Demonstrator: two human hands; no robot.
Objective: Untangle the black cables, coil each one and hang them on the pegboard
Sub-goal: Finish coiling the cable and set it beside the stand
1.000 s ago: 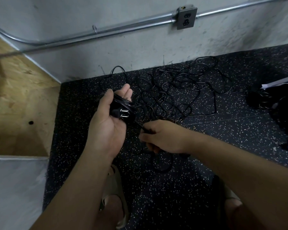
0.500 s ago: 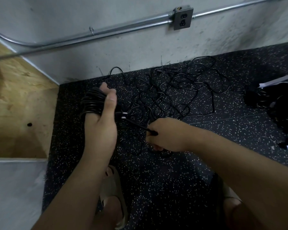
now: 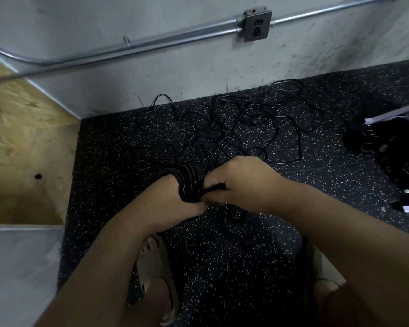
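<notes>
"While I am looking down from beneath the wall outlet [image 3: 257, 25], my left hand [image 3: 172, 204] is gripping a coil of black cable [image 3: 190, 182] wound round its fingers."

"And the other?"

"My right hand [image 3: 243, 182] is pressing up against the left, pinching the cable end [image 3: 216, 187] just beside the coil."

"Where is the rest lying?"

"Below the outlet, the tangle of black cables [image 3: 246, 123] is sprawling on the speckled floor [image 3: 222, 256], between the outlet and my joined hands."
</notes>
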